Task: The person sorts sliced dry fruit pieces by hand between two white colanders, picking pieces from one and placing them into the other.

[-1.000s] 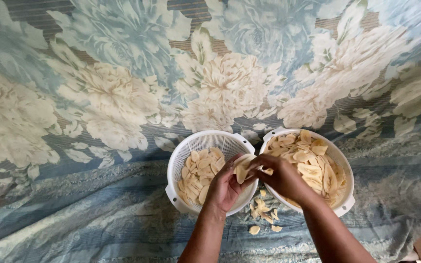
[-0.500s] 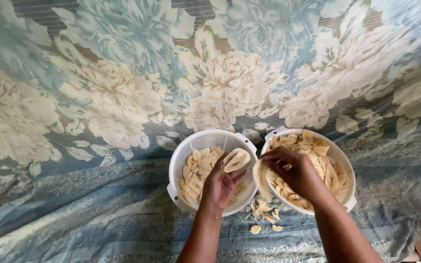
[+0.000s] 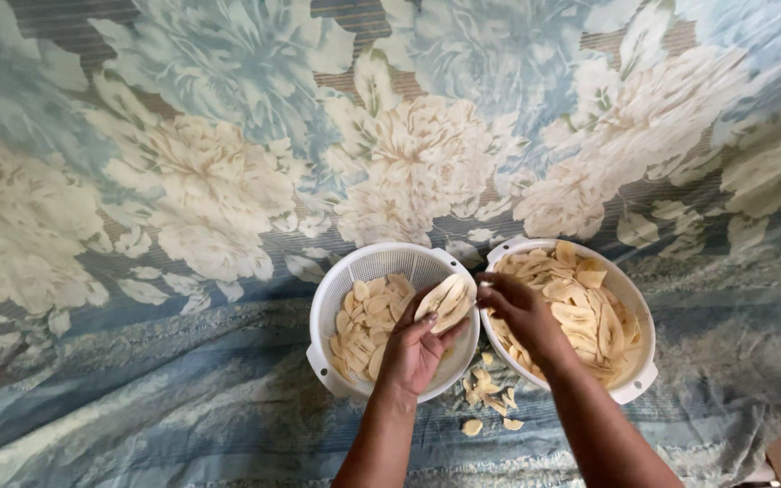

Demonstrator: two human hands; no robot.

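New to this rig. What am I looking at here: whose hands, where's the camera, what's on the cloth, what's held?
There is no machine here: a person works with two bare hands, filmed by one camera worn on the head and looking down, so the arms enter from the bottom edge.

A blue and cream floral cloth covers the surface. On it stand two round white plastic baskets side by side. The left basket is partly filled with pale yellow slices, the right basket fuller with longer ones. A few loose slices lie on the cloth between them.

The left hand holds a small stack of pale slices over the left basket. The right hand reaches to that stack with its fingertips.
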